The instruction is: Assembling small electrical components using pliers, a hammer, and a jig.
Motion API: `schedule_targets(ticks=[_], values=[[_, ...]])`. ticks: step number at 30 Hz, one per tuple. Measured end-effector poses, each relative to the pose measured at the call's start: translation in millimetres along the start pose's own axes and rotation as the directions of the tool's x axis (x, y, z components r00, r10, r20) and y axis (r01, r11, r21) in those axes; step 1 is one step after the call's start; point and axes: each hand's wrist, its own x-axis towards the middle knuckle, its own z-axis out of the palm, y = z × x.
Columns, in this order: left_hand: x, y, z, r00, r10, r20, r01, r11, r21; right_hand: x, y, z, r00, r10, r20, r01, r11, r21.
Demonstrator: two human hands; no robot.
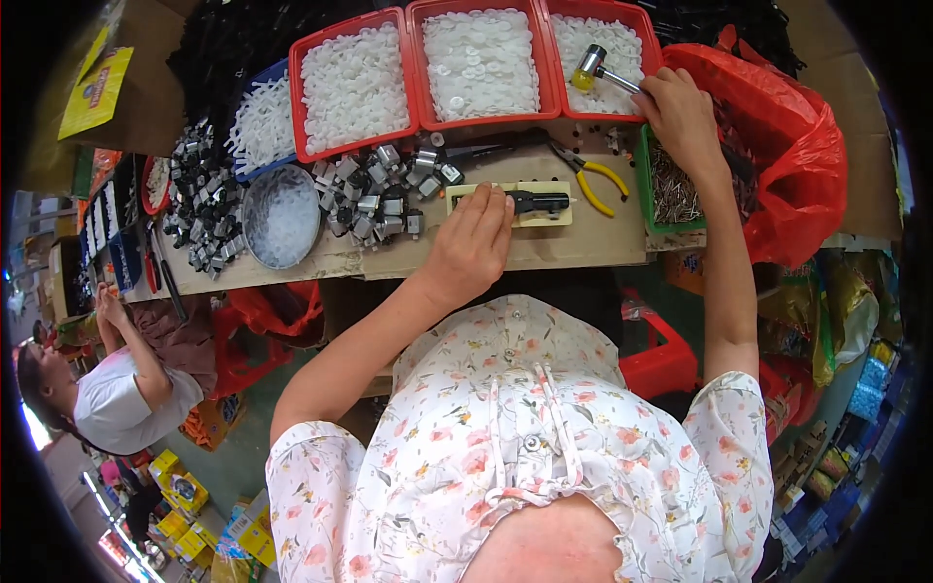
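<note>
My left hand (471,233) lies over the left part of a cream rectangular block (560,216), its fingers together and pressed on a long black plastic part (540,202) seated in the block. The fingers hide that part's left end. My right hand (680,109) is closed round the handle of a small hammer (595,68) with a metal head and a yellow face. The hammer is above the right red tray (649,39) of white plastic pieces. Yellow-handled pliers (595,185) lie on the table, right of the block.
Two more red trays (416,58) hold white discs. Metal-and-black parts (364,199) are piled left of the block, beside a round metal dish (282,216). A green tray (645,180) of screws or pins and a red plastic bag (792,146) stand right. Another person (136,389) sits at left.
</note>
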Motion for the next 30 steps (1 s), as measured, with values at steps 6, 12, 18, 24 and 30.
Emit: schedule_targets(ticks=[6, 12, 18, 24, 30], values=[[-5, -1, 2, 0.998, 0.061, 0.035, -0.064, 0.993, 0.099, -37, -51, -66, 0.988, 0.138, -0.067, -0.088, 0.866, 0.493], [-2, -1, 4, 0.998, 0.061, 0.034, -0.064, 0.995, 0.080, -110, -100, -49, 0.985, 0.035, 0.168, -0.108, 0.888, 0.447], [-5, 1, 5, 0.998, 0.053, 0.025, -0.055, 0.994, 0.091, -103, -118, -61, 0.985, 0.055, -0.162, 0.024, 0.893, 0.449], [-4, 4, 11, 0.998, 0.053, 0.024, -0.056, 0.985, 0.162, -93, -117, -61, 0.962, 0.043, 0.270, -0.126, 0.946, 0.298], [-11, 35, 2, 0.978, -0.186, 0.094, 0.173, 0.977, 0.128, -68, -133, -105, 0.959, 0.050, -0.277, 0.106, 0.846, 0.522]])
